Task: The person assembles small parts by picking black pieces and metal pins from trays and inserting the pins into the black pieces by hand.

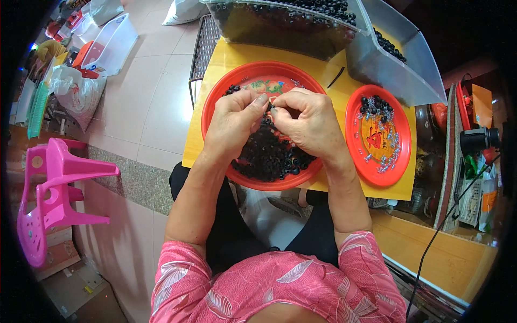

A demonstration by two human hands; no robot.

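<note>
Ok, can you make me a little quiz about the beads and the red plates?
1. True or false: both hands meet over the large red plate.
2. Which plate holds more black beads? A) the large red plate B) the small red plate
3. Fill in: the toppled plastic stool on the floor is ____.

Key
1. True: the left hand and right hand pinch something tiny together above the pile of black beads; what it is cannot be told.
2. A
3. Pink
</note>
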